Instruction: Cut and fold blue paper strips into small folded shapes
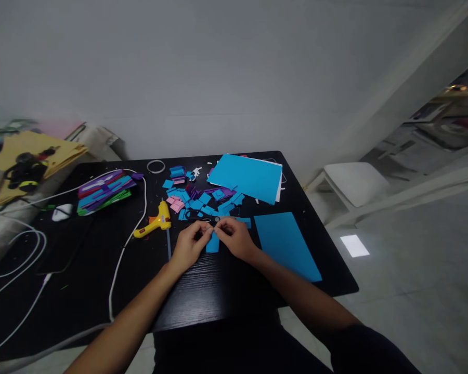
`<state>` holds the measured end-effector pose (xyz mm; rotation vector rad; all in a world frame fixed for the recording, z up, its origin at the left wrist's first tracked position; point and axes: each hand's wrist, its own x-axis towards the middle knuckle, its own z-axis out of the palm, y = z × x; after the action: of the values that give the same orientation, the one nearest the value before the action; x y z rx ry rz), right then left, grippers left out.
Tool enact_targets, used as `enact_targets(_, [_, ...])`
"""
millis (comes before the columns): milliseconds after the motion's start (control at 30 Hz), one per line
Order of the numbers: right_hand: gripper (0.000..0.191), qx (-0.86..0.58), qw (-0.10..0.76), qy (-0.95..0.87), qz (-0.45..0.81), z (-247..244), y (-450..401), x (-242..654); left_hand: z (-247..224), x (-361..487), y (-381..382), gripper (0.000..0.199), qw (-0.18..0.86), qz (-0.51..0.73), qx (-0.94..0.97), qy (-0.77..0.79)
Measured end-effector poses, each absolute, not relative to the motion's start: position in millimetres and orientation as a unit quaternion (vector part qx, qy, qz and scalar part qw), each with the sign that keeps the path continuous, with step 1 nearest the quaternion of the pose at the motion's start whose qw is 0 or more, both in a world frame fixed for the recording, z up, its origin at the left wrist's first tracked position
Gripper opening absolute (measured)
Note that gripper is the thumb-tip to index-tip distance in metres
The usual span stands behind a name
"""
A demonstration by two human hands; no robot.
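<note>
Both hands meet over the front middle of the black table. A small strip of blue paper (212, 244) is pinched at its top end between the fingertips of my left hand (193, 240) and my right hand (236, 239). Just beyond the fingers lies a pair of scissors (217, 219), partly covered by them. Cut blue paper pieces (207, 210) are scattered behind, with pink pieces (175, 203) at their left. A yellow glue gun (156, 222) rests left of my left hand. To the right of my right hand is a blue sheet (286, 246).
Another blue sheet (247, 176) lies over white paper at the back. A bundle of coloured sheets (107, 191), a white mouse-like case (62, 212) and a dark phone (66, 246) are at left. A white cable (119, 259) crosses the table. A white stool (354, 182) stands at right.
</note>
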<state>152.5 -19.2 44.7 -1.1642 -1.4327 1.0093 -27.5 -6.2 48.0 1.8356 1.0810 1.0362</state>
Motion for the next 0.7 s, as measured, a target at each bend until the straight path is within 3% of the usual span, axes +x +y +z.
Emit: enact_targets(700, [0.017, -0.467, 0.525, -0.519, 0.486, 46.8, -18.0, 155.7, 62.1, -26.1, -5.5, 0.02, 0.412, 0.441, 0.658, 0.45])
